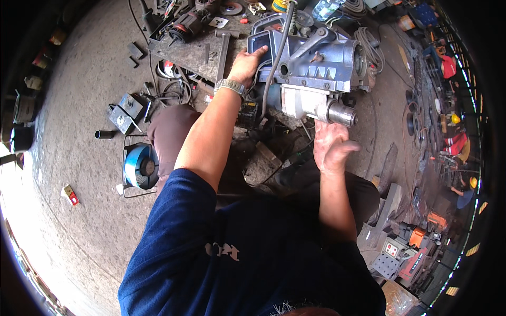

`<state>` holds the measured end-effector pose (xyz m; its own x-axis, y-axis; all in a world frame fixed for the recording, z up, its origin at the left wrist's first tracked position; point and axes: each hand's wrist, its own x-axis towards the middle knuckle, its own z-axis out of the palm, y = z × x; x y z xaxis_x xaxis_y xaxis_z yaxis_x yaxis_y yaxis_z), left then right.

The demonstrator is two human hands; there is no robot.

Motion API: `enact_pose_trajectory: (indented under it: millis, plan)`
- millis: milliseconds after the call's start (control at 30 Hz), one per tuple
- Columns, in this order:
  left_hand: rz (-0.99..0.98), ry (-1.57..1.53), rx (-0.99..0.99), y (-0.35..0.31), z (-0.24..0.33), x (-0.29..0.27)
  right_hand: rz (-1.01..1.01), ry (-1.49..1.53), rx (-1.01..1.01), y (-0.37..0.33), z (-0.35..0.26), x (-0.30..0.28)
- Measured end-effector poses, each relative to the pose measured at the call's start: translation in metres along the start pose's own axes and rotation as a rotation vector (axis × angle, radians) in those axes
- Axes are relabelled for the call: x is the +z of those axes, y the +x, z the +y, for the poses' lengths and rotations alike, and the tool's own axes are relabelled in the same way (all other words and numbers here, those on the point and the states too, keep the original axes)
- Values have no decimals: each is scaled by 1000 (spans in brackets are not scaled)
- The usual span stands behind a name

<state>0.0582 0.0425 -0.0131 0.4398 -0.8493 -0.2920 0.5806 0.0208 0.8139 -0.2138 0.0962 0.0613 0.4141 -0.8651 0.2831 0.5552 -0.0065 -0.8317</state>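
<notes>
A blue-grey cast metal housing [321, 60] lies on the workbench in front of me, with an open rectangular mouth on its left and a lever arm on top. My left hand [246, 66], a watch at its wrist, grips the rim of that mouth. Along the housing's near side runs a silvery cylindrical motor-like part [303, 101], ending on the right in a bare steel collar [342, 114]. Under this collar is my right hand [332, 147], palm turned up and thumb spread away. Its fingertips are hidden behind the metal.
A dark hose [278, 58] crosses the housing. Tools and an angle grinder-like machine [184, 26] litter the bench [197, 55]. Left of my leg stands a blue round fan-like device [140, 166]. Coiled cable [369, 50] lies at right; people in yellow helmets [473, 183] are farther off.
</notes>
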Motion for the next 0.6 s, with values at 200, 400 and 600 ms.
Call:
enact_pose_trajectory:
  millis: [200,400,600]
  plan:
    - [-72,-38,-42,1,2,-14,221,-377,-102,26,2,17]
    - [662,831,657,-39,5,-20,203,-523,-111,35,4,4]
    - [107,1076,971,-117,10,-9,162,-464,-99,37,1,7]
